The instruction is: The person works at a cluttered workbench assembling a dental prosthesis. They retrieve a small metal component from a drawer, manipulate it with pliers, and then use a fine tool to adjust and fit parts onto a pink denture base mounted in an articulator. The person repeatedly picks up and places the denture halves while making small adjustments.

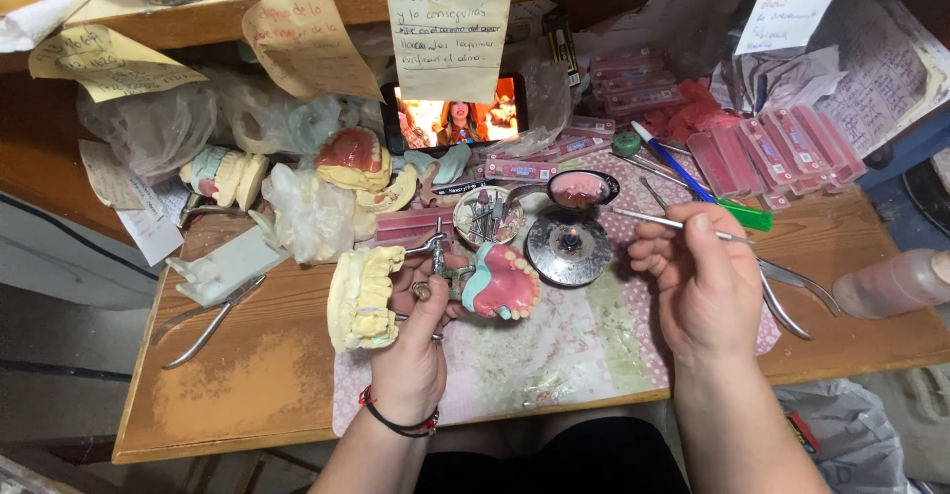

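Note:
My left hand (414,341) grips a metal dental articulator (435,274) opened out flat. A yellow plaster cast with teeth (362,299) sits on its left side. On its right side is a pink wax denture on a teal base (503,283). My right hand (698,276) pinches a thin metal wax tool (661,220), its tip pointing left toward a small round burner (568,245) with a faint flame. Just behind the burner, a metal spoon of pink wax (580,188) rests.
Plaster casts (351,162) and plastic bags crowd the back left. A phone (455,116) leans under paper notes. Pink boxes of teeth (772,148) lie at right, with a bottle (891,281), pliers (203,321) at left, and loose instruments (792,291).

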